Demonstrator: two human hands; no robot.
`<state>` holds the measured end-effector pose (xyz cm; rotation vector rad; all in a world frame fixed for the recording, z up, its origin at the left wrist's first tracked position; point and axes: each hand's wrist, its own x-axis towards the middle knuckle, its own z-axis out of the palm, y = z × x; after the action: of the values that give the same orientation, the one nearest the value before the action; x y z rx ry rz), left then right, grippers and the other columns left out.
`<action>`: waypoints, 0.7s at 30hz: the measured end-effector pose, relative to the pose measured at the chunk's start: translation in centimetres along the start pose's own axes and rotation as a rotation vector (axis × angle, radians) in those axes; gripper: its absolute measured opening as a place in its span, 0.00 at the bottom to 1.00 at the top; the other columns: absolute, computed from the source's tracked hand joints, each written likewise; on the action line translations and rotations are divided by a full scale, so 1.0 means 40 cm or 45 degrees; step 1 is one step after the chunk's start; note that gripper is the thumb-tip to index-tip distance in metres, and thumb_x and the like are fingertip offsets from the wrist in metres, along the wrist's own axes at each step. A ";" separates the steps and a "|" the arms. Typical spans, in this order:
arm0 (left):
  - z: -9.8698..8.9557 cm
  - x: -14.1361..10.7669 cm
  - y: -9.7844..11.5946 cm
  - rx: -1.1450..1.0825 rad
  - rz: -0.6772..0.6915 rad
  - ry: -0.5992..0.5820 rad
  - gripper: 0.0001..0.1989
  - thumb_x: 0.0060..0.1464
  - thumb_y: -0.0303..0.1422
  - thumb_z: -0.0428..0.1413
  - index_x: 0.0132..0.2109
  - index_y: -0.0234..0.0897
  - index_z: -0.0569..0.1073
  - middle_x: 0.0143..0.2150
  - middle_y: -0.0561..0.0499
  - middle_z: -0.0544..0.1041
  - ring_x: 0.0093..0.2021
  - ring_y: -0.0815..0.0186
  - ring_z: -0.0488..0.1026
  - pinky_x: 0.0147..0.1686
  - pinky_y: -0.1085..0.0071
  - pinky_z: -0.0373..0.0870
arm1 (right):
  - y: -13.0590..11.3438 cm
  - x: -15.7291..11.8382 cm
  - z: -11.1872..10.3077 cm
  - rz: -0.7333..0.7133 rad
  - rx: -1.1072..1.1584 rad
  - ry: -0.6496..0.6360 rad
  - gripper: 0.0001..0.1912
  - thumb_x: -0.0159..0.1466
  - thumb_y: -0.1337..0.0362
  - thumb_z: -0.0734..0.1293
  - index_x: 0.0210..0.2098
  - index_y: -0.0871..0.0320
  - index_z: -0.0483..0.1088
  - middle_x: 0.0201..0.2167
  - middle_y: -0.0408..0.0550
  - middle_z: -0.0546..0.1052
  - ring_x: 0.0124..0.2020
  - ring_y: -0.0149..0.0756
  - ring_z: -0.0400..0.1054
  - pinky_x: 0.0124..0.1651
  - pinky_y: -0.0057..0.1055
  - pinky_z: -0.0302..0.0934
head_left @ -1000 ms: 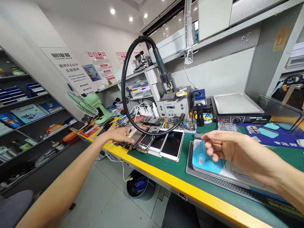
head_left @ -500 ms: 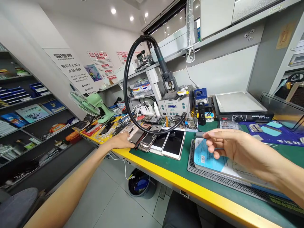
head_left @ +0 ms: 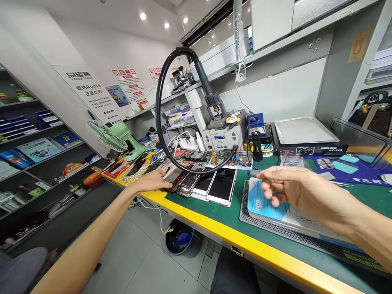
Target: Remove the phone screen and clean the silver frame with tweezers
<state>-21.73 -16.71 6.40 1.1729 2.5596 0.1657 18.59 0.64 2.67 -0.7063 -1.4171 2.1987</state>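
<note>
Fingers of the left hand [head_left: 150,181] are loosely curled, the thumb apart from the forefinger, against a dark phone [head_left: 174,178] by the desk's yellow front edge [head_left: 214,227]; whether they grip it, I cannot tell. The right hand [head_left: 284,184] pinches a small grey piece [head_left: 253,174] between thumb and forefinger, its other fingers curled, over the blue-and-white package [head_left: 263,206]. Farther along the front edge, beyond other overlapping phones, lies a white-framed phone [head_left: 223,186]. The likeliest mishap: a tug on the dark phone could drag its neighbours loose or over the front edge. A white cable [head_left: 159,216] hanging off that edge, near the left wrist, might snag too. Compared with a second ago, the left hand sits slightly closer to the front edge; the right hand's pinch is unchanged.
</note>
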 end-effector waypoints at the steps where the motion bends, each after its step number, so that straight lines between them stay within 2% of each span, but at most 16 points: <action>1: -0.010 0.003 -0.006 -0.089 -0.015 -0.043 0.18 0.64 0.40 0.58 0.55 0.35 0.72 0.52 0.45 0.76 0.47 0.59 0.77 0.45 0.58 0.78 | -0.002 -0.002 0.001 -0.003 0.003 0.000 0.12 0.58 0.55 0.74 0.32 0.57 0.78 0.30 0.48 0.75 0.31 0.37 0.68 0.29 0.29 0.65; 5: -0.035 0.014 -0.047 -0.526 -0.041 -0.226 0.16 0.64 0.40 0.58 0.53 0.34 0.73 0.50 0.45 0.76 0.45 0.61 0.77 0.44 0.60 0.78 | -0.006 -0.011 0.004 -0.005 0.012 -0.006 0.11 0.60 0.56 0.72 0.32 0.57 0.78 0.29 0.48 0.75 0.30 0.36 0.67 0.30 0.28 0.65; 8: -0.030 0.013 -0.096 -0.893 -0.042 -0.263 0.17 0.65 0.42 0.56 0.53 0.34 0.73 0.48 0.46 0.77 0.42 0.63 0.77 0.42 0.61 0.78 | -0.005 -0.013 0.005 -0.009 0.016 -0.002 0.10 0.60 0.56 0.73 0.32 0.57 0.78 0.29 0.49 0.75 0.30 0.37 0.67 0.29 0.29 0.65; 11: -0.007 -0.002 -0.148 -1.257 0.020 -0.175 0.18 0.66 0.43 0.56 0.54 0.34 0.72 0.49 0.46 0.76 0.42 0.63 0.76 0.42 0.61 0.77 | -0.002 -0.011 0.005 -0.022 0.003 -0.015 0.11 0.59 0.55 0.73 0.31 0.57 0.78 0.29 0.49 0.75 0.31 0.37 0.67 0.29 0.29 0.65; 15: 0.039 -0.045 -0.195 -1.676 0.193 -0.035 0.20 0.65 0.45 0.55 0.56 0.35 0.71 0.50 0.45 0.76 0.42 0.63 0.76 0.40 0.62 0.77 | 0.001 -0.004 0.005 0.009 0.001 -0.013 0.13 0.58 0.52 0.74 0.32 0.57 0.79 0.29 0.50 0.76 0.31 0.38 0.68 0.29 0.29 0.66; 18: 0.078 -0.092 -0.199 -1.900 0.323 0.038 0.22 0.65 0.48 0.54 0.54 0.35 0.71 0.46 0.46 0.76 0.39 0.64 0.75 0.38 0.64 0.75 | 0.011 0.007 -0.006 0.049 0.017 -0.005 0.14 0.57 0.50 0.73 0.32 0.55 0.80 0.29 0.52 0.76 0.31 0.41 0.68 0.29 0.32 0.67; 21: 0.121 -0.139 -0.172 -2.067 0.460 0.054 0.26 0.61 0.54 0.54 0.52 0.35 0.72 0.45 0.46 0.75 0.38 0.64 0.74 0.36 0.65 0.73 | 0.025 0.023 -0.028 0.111 0.012 -0.007 0.15 0.57 0.48 0.73 0.32 0.54 0.80 0.30 0.55 0.76 0.32 0.44 0.69 0.30 0.35 0.69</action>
<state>-21.64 -25.55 1.58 0.7768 1.2750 1.8370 18.47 1.58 1.19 -0.7728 -1.4026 2.2735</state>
